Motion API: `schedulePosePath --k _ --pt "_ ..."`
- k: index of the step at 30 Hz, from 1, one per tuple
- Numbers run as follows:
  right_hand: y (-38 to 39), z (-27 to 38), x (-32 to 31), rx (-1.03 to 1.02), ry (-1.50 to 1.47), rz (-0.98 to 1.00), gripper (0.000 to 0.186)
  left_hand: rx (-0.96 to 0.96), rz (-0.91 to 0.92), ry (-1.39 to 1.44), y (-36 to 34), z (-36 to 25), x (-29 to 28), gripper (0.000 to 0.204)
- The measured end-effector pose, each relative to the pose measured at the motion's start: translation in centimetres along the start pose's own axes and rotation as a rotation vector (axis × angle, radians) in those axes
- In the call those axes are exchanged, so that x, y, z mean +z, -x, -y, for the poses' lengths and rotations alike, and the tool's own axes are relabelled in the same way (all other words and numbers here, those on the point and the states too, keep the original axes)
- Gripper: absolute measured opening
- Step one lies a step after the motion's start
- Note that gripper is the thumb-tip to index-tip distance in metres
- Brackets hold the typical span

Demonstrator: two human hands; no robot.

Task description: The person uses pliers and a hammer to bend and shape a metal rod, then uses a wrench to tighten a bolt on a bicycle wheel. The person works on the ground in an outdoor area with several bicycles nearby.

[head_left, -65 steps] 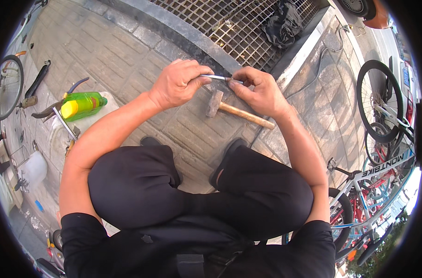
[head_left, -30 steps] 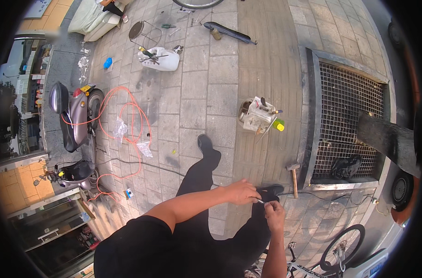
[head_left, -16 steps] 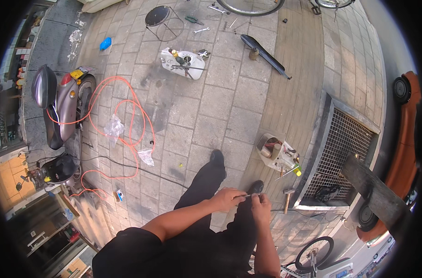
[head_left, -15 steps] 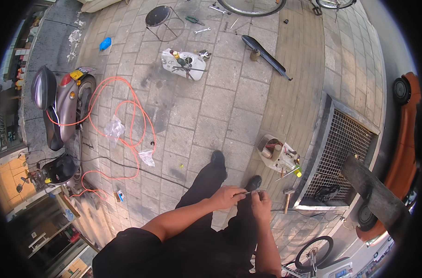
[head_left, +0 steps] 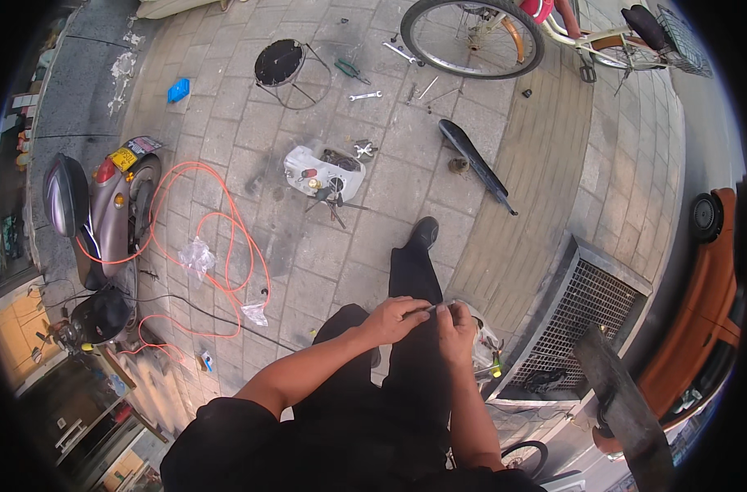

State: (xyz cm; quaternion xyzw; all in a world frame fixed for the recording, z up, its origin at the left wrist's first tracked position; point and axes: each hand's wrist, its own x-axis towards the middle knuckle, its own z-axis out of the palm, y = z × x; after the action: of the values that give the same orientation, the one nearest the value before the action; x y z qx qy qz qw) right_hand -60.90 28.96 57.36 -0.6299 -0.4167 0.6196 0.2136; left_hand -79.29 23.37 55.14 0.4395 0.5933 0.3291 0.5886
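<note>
My left hand [head_left: 394,320] and my right hand [head_left: 455,328] are raised in front of my legs, both closed on a thin metal piece [head_left: 436,307] that spans between their fingertips; its exact form is too small to make out. Just past my right hand, a white cut-open container with tools [head_left: 486,341] sits on the paving, partly behind my arm and leg. Further forward lie a second cut white container holding tools [head_left: 308,172], a long black fender-like part [head_left: 472,160], a wrench [head_left: 367,95] and green-handled pliers [head_left: 349,69].
A round stool [head_left: 277,62] and a bicycle [head_left: 474,45] are ahead. A scooter [head_left: 111,205] and an orange hose [head_left: 250,254] are left. A metal grate [head_left: 574,320], a dark trunk-like post [head_left: 611,394] and an orange car [head_left: 689,312] are right.
I have gone from squatting to upright, and my feet have moved forward past the tool container. The bicycle ahead has come further into view. The thin piece stays between my hands.
</note>
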Motion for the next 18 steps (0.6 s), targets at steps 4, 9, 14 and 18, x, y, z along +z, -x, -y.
schedulePosePath --k 4,9,14,18 --pt "-8.2 5.3 0.9 0.078 -0.028 -0.021 0.018 0.082 -0.058 0.016 -9.0 -2.2 -3.8 0.028" --pt "-18.7 9.6 1.5 -0.034 0.182 -0.137 0.017 -0.187 -0.039 0.378 -20.2 -1.0 -10.0 0.039" --pt "-29.4 10.2 2.5 -0.048 0.264 -0.065 0.017 -0.297 -0.429 0.195 -36.3 9.2 -20.7 0.043" --pt "-35.8 8.6 3.3 -0.089 0.408 0.123 0.018 -0.381 -0.568 -0.234 -44.9 18.1 -29.3 0.046"
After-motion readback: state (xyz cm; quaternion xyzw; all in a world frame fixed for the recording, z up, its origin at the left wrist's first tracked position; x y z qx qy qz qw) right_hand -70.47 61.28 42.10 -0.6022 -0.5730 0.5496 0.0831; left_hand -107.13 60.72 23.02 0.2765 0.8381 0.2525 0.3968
